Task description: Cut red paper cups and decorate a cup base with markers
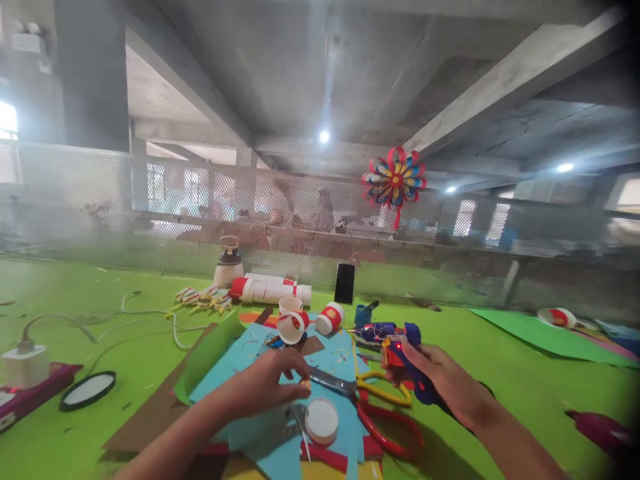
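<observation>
My right hand (440, 377) is wrapped round the blue grip of a hot glue gun (395, 333), on which a small red light glows. The gun's front points left, over the far edge of the papers. Above the light-blue paper (230, 380), my left hand (277, 379) has thumb and fingers apart; a small orange-tan bit shows near its fingertips, too small to name. Large scissors (350, 387) with one yellow and one red handle lie between my hands. Nearer me are a round white paper-cup piece (321, 421) and a thin pointed metal tool (303, 433).
Cut paper cups (293, 327) and a cup on its side (330, 319) lie beyond my left hand. White-and-red cup stacks (273, 291), a spray bottle (229, 263) and a phone (345, 283) stand farther back. A power strip (35, 393) with a cord is at left. A paper flower (395, 180) hangs on the mesh screen.
</observation>
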The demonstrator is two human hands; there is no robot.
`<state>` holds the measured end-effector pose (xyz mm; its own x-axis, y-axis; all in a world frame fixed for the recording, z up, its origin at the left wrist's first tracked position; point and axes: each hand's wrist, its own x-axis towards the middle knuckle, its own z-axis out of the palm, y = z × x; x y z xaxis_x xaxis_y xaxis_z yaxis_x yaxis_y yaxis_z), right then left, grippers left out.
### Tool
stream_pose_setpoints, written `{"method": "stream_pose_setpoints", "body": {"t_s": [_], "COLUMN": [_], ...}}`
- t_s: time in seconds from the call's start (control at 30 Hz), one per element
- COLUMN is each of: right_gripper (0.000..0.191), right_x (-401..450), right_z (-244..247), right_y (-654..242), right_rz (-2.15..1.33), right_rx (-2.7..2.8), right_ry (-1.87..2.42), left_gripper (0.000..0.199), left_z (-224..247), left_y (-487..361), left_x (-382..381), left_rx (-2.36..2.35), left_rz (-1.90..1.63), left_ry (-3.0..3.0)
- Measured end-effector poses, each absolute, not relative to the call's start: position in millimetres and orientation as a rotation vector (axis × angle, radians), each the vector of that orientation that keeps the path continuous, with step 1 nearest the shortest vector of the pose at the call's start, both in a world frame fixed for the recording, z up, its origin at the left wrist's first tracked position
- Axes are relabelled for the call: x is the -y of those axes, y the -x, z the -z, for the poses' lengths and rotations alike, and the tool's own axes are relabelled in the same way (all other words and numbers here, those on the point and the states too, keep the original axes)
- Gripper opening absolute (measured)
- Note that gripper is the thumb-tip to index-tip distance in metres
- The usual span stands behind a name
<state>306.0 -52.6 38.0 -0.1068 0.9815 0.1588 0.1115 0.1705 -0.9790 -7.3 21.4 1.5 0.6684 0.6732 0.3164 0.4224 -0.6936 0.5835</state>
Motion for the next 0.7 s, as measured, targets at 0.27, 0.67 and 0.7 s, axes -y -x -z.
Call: {"method": "stream_pose_setpoints", "body": {"t_s": [0.27,0.67,0.7], "right_gripper": [0.051,0.053,0.053], "right_x": [62,65,65], "right_z": [-43,-39,-38], "right_y": [-295,-287,-285], "right_rz": [-1.062,-1.186,-1.210], "right_rx": [1.830,2.068,2.049], "right_ry": [1.383,1.493,1.494], "left_gripper": [0.021,0.019,0.018], "left_z": [-8,-12,-12], "left_y": [12,7,7], "left_x": [-24,-21,-20], "left_rx": [-0.789,-0.719,-0.707], "left_rz": [-0.628,-0.497,-0.494], "left_ry": [-2.544,-2.605,-2.601]}}
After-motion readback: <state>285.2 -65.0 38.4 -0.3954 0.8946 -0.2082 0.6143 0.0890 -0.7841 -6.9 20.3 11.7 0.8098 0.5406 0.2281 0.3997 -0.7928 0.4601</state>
